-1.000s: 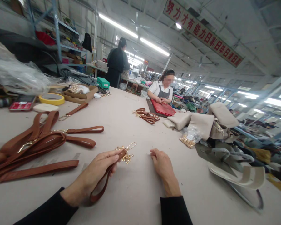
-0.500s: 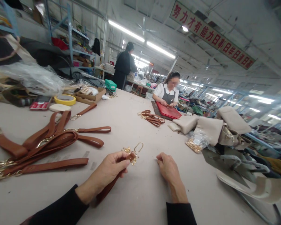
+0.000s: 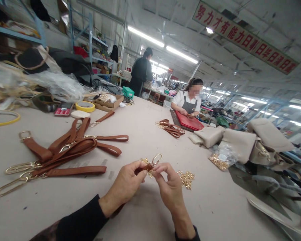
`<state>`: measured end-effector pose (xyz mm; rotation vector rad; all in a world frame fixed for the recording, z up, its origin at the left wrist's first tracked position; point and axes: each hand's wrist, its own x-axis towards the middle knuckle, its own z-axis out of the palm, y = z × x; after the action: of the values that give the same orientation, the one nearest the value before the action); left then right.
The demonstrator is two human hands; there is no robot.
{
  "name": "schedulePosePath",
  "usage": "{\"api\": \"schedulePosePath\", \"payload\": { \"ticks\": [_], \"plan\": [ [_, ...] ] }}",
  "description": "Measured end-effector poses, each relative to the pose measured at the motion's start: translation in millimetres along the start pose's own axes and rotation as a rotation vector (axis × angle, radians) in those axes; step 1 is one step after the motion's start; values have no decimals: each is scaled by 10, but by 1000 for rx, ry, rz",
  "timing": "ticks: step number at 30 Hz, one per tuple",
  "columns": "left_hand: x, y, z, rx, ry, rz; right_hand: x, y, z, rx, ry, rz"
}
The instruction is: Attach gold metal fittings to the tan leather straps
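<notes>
- Between the fingers of your left hand point(image 3: 129, 179), a brown strap point(image 3: 147, 167) is pinched near its end; a lower length of it shows below that hand, just above the surface point(image 3: 150, 214).
- Just past those fingertips, a gold oval ring point(image 3: 157, 158) sticks out from the strap's end, pointing away from you.
- What has just changed is your right hand point(image 3: 171, 187): a moment ago it is well apart from the strap, and now its thumb and forefinger come together right beside the ring.
- That puts both your hands at the same end of the strap, the left steadying it, by the look of it, and the right free to work there.
- Whether your right fingers grasp a small gold piece, the strap or nothing, you cannot tell from this angle.
- To the right of your right fingers, a pile of gold pieces point(image 3: 187, 179) now lies uncovered, where the hand hides it half a second ago.
- Just beyond your left fingers are a few more gold bits point(image 3: 144, 160).
- Well to the left of them lies a heap of brown straps point(image 3: 72, 147) with gold fittings.
</notes>
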<state>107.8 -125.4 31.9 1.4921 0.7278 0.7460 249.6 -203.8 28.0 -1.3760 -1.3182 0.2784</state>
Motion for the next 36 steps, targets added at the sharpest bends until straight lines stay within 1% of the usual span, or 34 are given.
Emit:
{"api": "schedulePosePath", "payload": {
  "ticks": [3,8,13,15,17,20,25,27,30,32,34,36],
  "plan": [
    [7,-41,16,-2,-12,0,-29,-41,102,-53,8,-63],
    [12,-63,39,-41,-45,5,-32,-4,74,-120,-1,-125],
    [-1,-81,41,-49,-59,42,-20,-43,73,-207,-4,-207],
    [-9,-81,37,-31,-59,60,-25,-56,85,-221,11,-209],
    [-17,-73,32,-13,-56,72,-37,-56,104,-221,37,-168],
    [-22,-58,22,-2,-63,83,-53,-34,151,-154,94,-23],
    [-34,-48,23,-36,-72,119,-39,12,220,177,193,253],
    [-50,-35,33,-80,-76,122,-25,13,221,278,164,336],
    [-72,3,46,-137,-64,156,-14,12,200,285,-34,373],
    [-79,31,44,-148,-40,188,-16,20,188,229,-120,357],
    [-86,50,33,-99,-15,209,-25,28,183,163,-115,339],
    [-101,59,21,20,-1,232,-39,35,176,77,-69,318]
  ]
}}
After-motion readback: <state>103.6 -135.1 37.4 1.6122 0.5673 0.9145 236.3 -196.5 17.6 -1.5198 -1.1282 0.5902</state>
